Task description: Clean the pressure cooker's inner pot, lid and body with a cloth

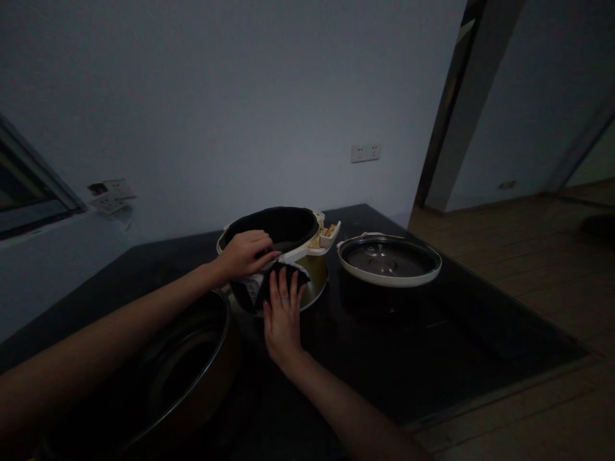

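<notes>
A round cooker body (314,282) with a gold-coloured wall, a pale rim and a dark inside stands on the dark tabletop. Over its near side hangs a black-and-white cloth (293,272). My left hand (246,253) is at the near rim, its fingers curled and closed on the cloth's upper edge; part of the grip is hidden. Against the outer wall, my right hand (283,314) presses the cloth with its fingers stretched out and slightly spread. A worn, yellowed handle part (329,235) juts from the rim on the right.
Right of the cooker lies a round lid (390,280) with a pale rim and a dark centre. A large dark pot (223,349) stands at front left, under my left forearm. The black tabletop (461,346) meets the wall behind, where a socket (366,153) is fixed.
</notes>
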`<state>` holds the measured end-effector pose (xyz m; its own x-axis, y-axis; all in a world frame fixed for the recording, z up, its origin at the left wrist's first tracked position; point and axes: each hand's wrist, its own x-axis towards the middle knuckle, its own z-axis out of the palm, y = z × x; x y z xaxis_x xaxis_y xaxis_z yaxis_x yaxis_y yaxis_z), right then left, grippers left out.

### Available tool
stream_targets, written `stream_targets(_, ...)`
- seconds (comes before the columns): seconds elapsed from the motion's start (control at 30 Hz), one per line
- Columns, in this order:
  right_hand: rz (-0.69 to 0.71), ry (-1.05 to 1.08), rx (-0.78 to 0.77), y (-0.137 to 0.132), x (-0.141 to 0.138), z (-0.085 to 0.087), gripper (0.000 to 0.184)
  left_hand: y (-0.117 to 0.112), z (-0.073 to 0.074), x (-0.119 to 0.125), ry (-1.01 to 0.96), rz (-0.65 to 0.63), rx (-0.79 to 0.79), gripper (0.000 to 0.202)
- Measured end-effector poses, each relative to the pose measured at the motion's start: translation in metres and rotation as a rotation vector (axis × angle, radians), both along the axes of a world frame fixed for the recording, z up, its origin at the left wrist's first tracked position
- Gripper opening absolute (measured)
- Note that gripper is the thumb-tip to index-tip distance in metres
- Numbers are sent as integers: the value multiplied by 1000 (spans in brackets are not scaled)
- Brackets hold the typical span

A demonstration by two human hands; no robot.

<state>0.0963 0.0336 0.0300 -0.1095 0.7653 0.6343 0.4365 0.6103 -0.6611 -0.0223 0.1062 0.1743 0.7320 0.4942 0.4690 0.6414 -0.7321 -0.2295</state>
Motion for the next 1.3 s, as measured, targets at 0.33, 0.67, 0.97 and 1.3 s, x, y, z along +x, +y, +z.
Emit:
stream_targets(0.33, 56, 339, -270, -17, 43, -31, 59, -10, 5, -14, -4, -83, -44, 27)
stream_targets(0.67, 89, 617, -278, 30, 61, -9, 60, -9, 3, -30, 4, -288, 40, 15)
stream_targets(0.97, 71, 715, -397, 35, 65, -28, 65, -12, 2, -32, -16, -293, 36, 11)
stream_targets(1.3, 77, 622, -164, 50, 57, -8, 51, -13, 1, -31, -43, -277, 24, 10)
